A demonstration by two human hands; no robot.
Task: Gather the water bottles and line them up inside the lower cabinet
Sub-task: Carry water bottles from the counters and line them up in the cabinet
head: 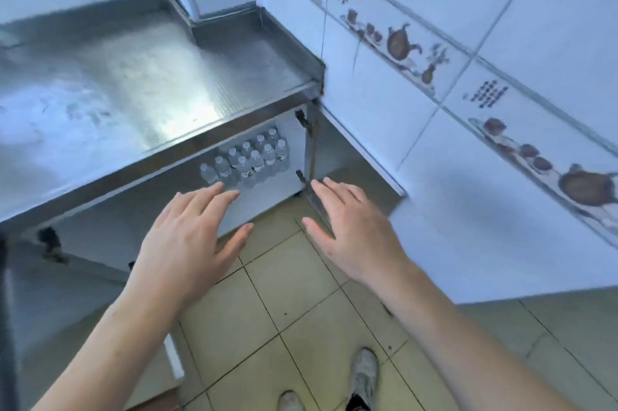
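Both hands empty, fingers spread: left hand [190, 236], right hand [351, 226]. Bottles [247, 159] packed tight in cabinet [294, 156]. Risk: careless reach topples front row; door [354, 156] hinge nr right knuckles.

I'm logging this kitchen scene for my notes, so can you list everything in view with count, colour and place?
bottles: about ten showing, clear with white caps, upright in rows inside the cabinet
cabinet: one, white inside, open, under the counter
door: one, white, swung open to the right against the wall
hinges: two, dark, on the cabinet's right edge
counter: one, steel, above the cabinet
wall: white tiles with a brown teapot border, right
floor: beige tiles, bottom
shoes: two, grey-white, bottom edge
left hand: one, open, holds nothing, in front of the cabinet
right hand: one, open, holds nothing, by the door's lower edge
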